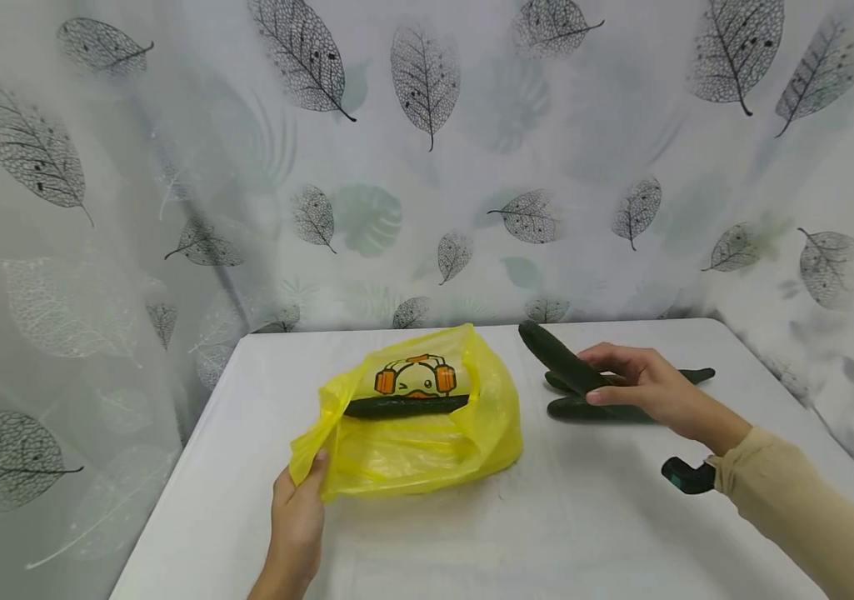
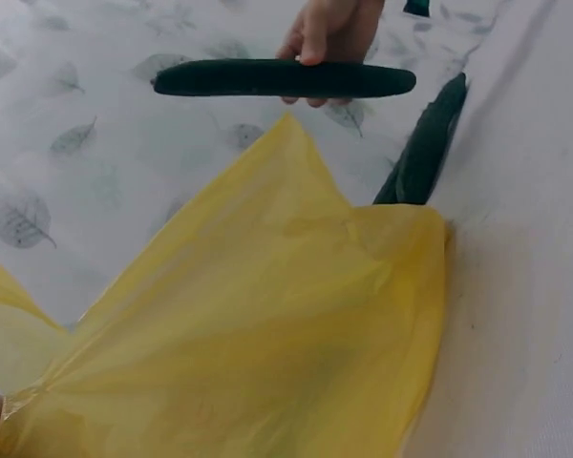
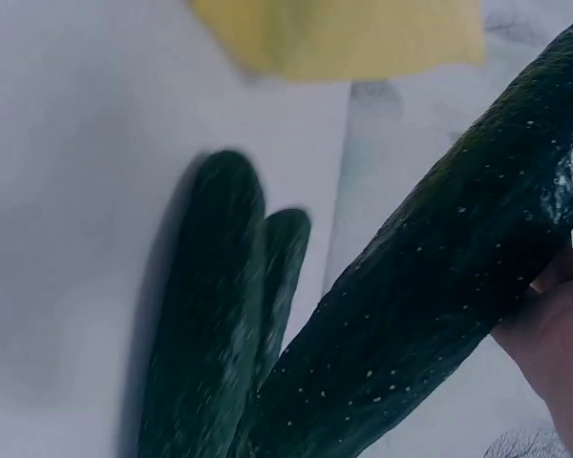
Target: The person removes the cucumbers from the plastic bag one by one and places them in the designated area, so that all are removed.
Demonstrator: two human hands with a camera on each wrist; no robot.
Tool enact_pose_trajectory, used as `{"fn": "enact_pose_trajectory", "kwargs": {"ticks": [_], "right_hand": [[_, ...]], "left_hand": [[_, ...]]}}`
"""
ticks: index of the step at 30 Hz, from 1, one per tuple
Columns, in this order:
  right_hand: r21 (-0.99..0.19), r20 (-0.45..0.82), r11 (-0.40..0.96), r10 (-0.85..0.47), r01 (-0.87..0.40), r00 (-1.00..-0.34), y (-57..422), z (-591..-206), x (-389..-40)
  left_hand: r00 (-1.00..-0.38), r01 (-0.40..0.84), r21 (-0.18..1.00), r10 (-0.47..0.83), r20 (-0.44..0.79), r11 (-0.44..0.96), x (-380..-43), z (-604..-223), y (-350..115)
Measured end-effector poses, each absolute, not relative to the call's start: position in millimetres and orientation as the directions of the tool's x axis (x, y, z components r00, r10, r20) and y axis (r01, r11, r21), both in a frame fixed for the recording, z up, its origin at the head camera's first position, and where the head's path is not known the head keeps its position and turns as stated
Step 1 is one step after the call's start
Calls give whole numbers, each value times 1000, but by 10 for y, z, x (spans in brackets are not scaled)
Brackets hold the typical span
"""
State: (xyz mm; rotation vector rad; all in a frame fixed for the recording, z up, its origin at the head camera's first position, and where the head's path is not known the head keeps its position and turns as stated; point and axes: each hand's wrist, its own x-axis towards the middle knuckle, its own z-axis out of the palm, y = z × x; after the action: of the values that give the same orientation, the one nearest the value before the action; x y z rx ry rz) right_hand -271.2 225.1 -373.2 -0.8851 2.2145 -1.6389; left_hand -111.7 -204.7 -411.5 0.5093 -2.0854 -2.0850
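My right hand (image 1: 647, 387) grips a dark green cucumber (image 1: 557, 357) around its middle and holds it tilted above the table; the left wrist view shows the same cucumber (image 2: 286, 78) side-on. Below it, two more cucumbers (image 3: 205, 315) lie side by side on the white surface. My left hand (image 1: 299, 517) pinches the left edge of a yellow plastic bag (image 1: 404, 454) printed with a cartoon duck in headphones. The bag's mouth gapes toward me, and one cucumber (image 1: 404, 407) lies inside it. In the left wrist view, the bag (image 2: 296, 315) hides most of that hand.
A white-covered table (image 1: 546, 542) carries everything. Behind and beside it hangs a leaf-patterned curtain (image 1: 427, 192). A black wrist device (image 1: 687, 476) sits at my right cuff, under a beige sleeve (image 1: 794, 500).
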Motion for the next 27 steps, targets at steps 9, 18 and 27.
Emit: {"fn": "enact_pose_trajectory", "kwargs": {"ticks": [9, 18, 27], "right_hand": [[-717, 220, 430, -608, -549, -763, 2436, -3951, -2718], [-492, 166, 630, -609, -601, -775, 2602, -4167, -2720], [-398, 126, 704, -593, -588, -796, 2723, -4290, -2715]], "left_hand": [[-933, -113, 993, -343, -113, -22, -1110, -4098, -2026], [-932, -114, 993, -341, -121, -40, -1121, -4118, -2031], [-934, -122, 991, -331, -133, -53, -1132, -4143, -2037]]}}
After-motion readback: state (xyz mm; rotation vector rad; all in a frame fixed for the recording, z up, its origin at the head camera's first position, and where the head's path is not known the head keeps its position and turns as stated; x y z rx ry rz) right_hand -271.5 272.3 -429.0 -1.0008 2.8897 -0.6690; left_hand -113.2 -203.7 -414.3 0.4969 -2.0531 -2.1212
